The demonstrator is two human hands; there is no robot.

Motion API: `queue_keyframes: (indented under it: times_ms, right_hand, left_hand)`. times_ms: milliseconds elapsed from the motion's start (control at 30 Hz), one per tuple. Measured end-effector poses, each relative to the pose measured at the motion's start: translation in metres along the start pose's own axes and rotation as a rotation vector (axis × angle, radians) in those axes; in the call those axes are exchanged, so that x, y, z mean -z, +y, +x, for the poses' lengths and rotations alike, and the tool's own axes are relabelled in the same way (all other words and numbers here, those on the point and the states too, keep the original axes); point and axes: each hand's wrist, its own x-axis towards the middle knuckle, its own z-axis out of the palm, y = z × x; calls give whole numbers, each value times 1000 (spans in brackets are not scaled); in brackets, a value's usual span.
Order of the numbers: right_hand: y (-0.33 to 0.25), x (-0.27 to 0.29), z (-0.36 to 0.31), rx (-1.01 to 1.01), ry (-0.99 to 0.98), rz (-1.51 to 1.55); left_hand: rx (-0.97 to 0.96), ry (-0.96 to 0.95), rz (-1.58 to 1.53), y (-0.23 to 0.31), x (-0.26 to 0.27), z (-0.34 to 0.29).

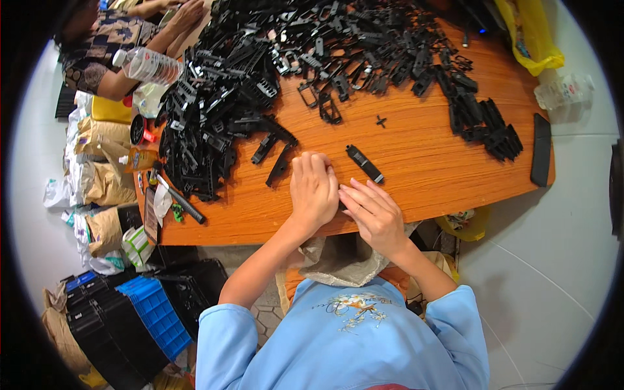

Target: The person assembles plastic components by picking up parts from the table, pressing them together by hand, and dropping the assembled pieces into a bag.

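Note:
My left hand (312, 190) is closed at the table's near edge, its fingers curled inward. Beside it, my right hand (376, 216) has its fingers pressed together, their tips meeting the left hand. A sliver of something dark shows between the two hands; its kind is hidden. Just beyond my right fingers lies a long black plastic part (364, 163). Farther back is a small black cross-shaped piece (381, 121). Left of my left hand, a loose curved black strip (279, 165) lies at the edge of a large heap of black plastic parts (214, 123).
More black parts (364, 39) cover the far table (403, 185); a row of them (484, 123) runs down the right, near a black phone-like slab (541, 151). A marker-like black stick (185, 203) lies left. Grey sacking (344, 261) hangs over my lap. Another person's arm (172, 32) is far left.

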Motion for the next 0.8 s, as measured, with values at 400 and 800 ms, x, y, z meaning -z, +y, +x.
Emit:
queue_keyframes:
  times_ms: [400,800]
  right_hand:
    - [41,58,18,-23,225,-159]
    - [105,100,60,-437,405,1]
  left_hand:
    - [-472,-76,-165,-6,7,28]
    - [-341,-26,-270,-14,-1,32]
